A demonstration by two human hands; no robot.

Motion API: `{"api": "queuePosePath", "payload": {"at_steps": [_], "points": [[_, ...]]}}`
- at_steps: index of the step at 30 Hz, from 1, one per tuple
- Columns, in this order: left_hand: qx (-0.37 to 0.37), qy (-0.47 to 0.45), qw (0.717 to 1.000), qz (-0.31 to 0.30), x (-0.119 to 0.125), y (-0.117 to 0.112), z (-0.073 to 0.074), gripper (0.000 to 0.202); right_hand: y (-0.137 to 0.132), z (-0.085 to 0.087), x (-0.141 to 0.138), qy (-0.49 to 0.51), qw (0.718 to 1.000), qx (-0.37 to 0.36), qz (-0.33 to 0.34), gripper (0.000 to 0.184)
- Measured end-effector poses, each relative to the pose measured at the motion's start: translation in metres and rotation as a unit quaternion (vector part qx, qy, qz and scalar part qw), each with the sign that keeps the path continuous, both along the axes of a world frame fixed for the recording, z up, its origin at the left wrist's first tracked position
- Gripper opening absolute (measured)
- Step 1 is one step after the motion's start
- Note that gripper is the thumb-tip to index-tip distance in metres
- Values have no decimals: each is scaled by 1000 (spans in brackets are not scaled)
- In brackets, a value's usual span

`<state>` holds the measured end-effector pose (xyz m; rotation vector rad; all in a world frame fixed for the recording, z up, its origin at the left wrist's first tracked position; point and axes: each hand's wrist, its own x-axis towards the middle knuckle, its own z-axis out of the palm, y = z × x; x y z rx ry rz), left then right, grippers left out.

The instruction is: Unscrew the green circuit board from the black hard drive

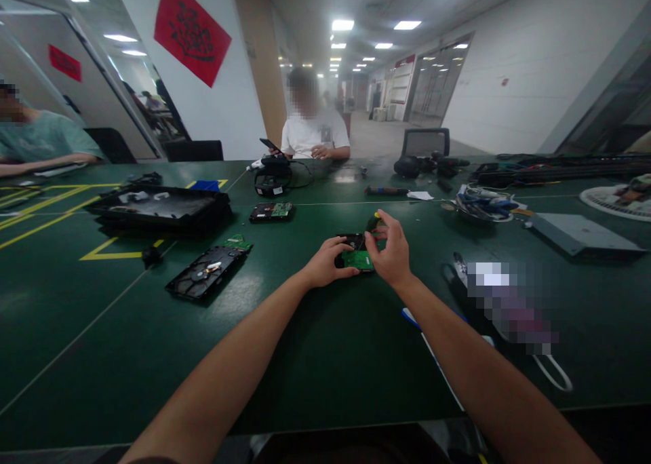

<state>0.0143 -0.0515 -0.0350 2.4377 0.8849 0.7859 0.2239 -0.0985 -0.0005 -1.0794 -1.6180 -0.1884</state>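
Observation:
A small black hard drive with a green circuit board [357, 256] lies on the dark green table [325, 355] in front of me. My left hand [325, 260] grips its left side with curled fingers. My right hand [389, 247] sits over its right side, fingers pinched on a screwdriver with a yellow and black handle [373, 221] that stands on the drive.
An opened hard drive [206, 272] and a black case [157, 209] lie to the left, another drive [271, 211] farther back. Cables [483, 203], tools and a grey box [580, 233] sit right. A person in white sits opposite, another person at far left.

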Motion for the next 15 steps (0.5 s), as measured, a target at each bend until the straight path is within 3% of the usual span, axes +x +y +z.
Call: {"api": "queuePosePath", "payload": {"at_steps": [15], "points": [[15,7,1000,7,0,2,-3,69,-3,3,-1,9,1000,-6,-7,58]]}}
